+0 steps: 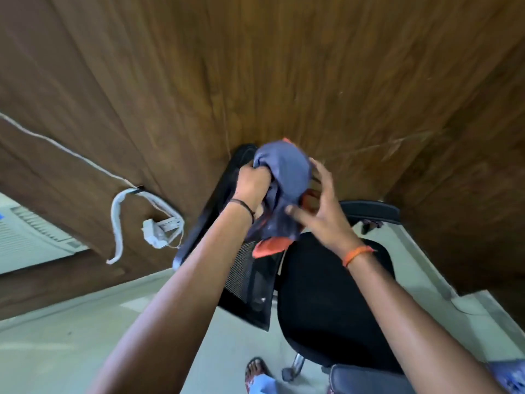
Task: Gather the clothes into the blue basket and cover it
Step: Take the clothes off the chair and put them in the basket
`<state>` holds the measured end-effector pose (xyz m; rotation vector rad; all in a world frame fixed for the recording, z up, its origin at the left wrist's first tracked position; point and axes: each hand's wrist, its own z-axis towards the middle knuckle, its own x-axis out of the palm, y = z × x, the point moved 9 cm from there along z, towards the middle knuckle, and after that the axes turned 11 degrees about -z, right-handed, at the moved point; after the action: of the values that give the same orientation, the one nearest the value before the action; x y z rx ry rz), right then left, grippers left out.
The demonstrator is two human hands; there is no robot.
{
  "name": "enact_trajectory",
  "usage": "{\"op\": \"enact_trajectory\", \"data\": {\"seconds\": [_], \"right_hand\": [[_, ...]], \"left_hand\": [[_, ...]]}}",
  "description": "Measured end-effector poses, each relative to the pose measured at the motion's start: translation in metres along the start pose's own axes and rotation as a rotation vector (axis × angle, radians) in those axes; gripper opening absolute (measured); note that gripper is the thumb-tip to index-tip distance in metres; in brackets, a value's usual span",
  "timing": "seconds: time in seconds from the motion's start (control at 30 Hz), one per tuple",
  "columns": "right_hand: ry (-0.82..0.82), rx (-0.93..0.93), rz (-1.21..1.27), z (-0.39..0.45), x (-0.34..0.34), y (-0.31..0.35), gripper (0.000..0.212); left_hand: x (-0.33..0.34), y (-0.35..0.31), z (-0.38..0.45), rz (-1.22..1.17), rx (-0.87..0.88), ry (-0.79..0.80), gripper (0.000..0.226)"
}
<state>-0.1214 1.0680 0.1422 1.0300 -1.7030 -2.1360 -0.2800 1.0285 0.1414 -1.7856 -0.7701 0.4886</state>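
A bunched blue-grey garment with orange trim hangs in the air above the black office chair, in front of a brown wooden wall. My left hand grips its upper left edge with curled fingers. My right hand holds it from the right, fingers spread round the bundle and thumb pressed on its front. At the bottom right corner a blue object shows partly; whether it is the basket I cannot tell.
The chair's mesh backrest stands left of the seat, an armrest at the right. A white cable and plug hang on the wooden wall. A white appliance sits far left. My sandalled foot is on the pale floor.
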Motion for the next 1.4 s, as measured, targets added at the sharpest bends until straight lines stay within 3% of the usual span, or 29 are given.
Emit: {"op": "enact_trajectory", "data": {"seconds": [0.07, 0.1, 0.13, 0.2, 0.27, 0.3, 0.37, 0.43, 0.5, 0.53, 0.6, 0.67, 0.73, 0.8, 0.87, 0.93, 1.03, 1.1, 1.13, 1.23, 1.33, 1.4], "right_hand": [[0.015, -0.029, -0.154, -0.021, -0.009, -0.004, 0.108], [-0.059, -0.013, -0.233, -0.032, -0.026, -0.01, 0.109], [-0.155, 0.02, -0.259, -0.039, -0.044, -0.016, 0.102], [-0.339, 0.085, -0.146, -0.054, -0.09, -0.034, 0.068], [-0.452, 0.133, -0.054, -0.074, -0.139, -0.058, 0.037], [-0.49, 0.155, -0.036, -0.085, -0.165, -0.072, 0.03], [-0.541, 0.172, 0.013, -0.108, -0.213, -0.092, 0.03], [-0.563, 0.218, 0.129, -0.132, -0.258, -0.115, 0.033], [-0.59, 0.277, 0.223, -0.155, -0.293, -0.137, 0.031], [-0.618, 0.304, 0.278, -0.171, -0.314, -0.149, 0.033], [-0.67, 0.345, 0.426, -0.202, -0.352, -0.173, 0.047], [-0.704, 0.333, 0.478, -0.23, -0.383, -0.19, 0.062], [-0.693, 0.244, 0.271, -0.255, -0.41, -0.188, 0.077], [-0.609, 0.188, -0.118, -0.281, -0.429, -0.192, 0.087], [-0.561, 0.247, -0.326, -0.313, -0.441, -0.218, 0.101], [-0.689, 0.354, -0.212, -0.348, -0.454, -0.249, 0.097], [-1.134, 0.565, 0.036, -0.429, -0.494, -0.301, 0.058], [-1.359, 0.728, 0.108, -0.485, -0.525, -0.345, 0.041], [-1.406, 0.79, 0.147, -0.501, -0.535, -0.364, 0.042], [-1.33, 0.992, 0.283, -0.54, -0.558, -0.437, 0.061], [-1.177, 1.191, 0.397, -0.558, -0.556, -0.478, 0.09], [-1.2, 1.188, 0.374, -0.552, -0.558, -0.474, 0.07]], "left_hand": [[0.049, -0.003, -0.017, -0.152, -0.08, 0.021, 0.019], [0.08, 0.0, -0.031, -0.17, -0.117, 0.055, 0.016], [0.106, 0.002, -0.047, -0.18, -0.14, 0.091, 0.013], [0.151, 0.013, -0.071, -0.1, -0.121, 0.198, 0.008], [0.192, 0.02, -0.089, 0.274, 0.1, 0.314, 0.06], [0.211, 0.017, -0.102, 0.458, 0.297, 0.35, 0.084], [0.254, 0.016, -0.137, 0.604, 0.592, 0.507, 0.108], [0.305, 0.046, -0.164, 0.716, 0.58, 0.808, 0.116], [0.347, 0.076, -0.185, 0.879, 0.548, 0.972, 0.12], [0.373, 0.083, -0.195, 0.9, 0.567, 0.976, 0.115], [0.42, 0.09, -0.211, 0.806, 0.591, 0.876, 0.084], [0.454, 0.107, -0.211, 0.631, 0.471, 0.764, 0.052], [0.48, 0.139, -0.207, 0.408, 0.158, 0.686, 0.032], [0.515, 0.178, -0.225, 0.222, -0.184, 0.636, 0.006], [0.554, 0.214, -0.263, 0.198, -0.398, 0.647, 0.008], [0.585, 0.235, -0.296, 0.297, -0.433, 0.769, 0.009], [0.627, 0.268, -0.358, 0.524, -0.427, 1.13, 0.009], [0.648, 0.285, -0.388, 0.669, -0.334, 1.282, 0.007], [0.65, 0.288, -0.391, 0.709, -0.278, 1.309, 0.009], [0.663, 0.31, -0.395, 0.752, -0.294, 1.31, 0.035], [0.671, 0.318, -0.384, 0.732, -0.273, 1.224, 0.025], [0.671, 0.317, -0.376, 0.699, -0.266, 1.182, 0.017]]}}
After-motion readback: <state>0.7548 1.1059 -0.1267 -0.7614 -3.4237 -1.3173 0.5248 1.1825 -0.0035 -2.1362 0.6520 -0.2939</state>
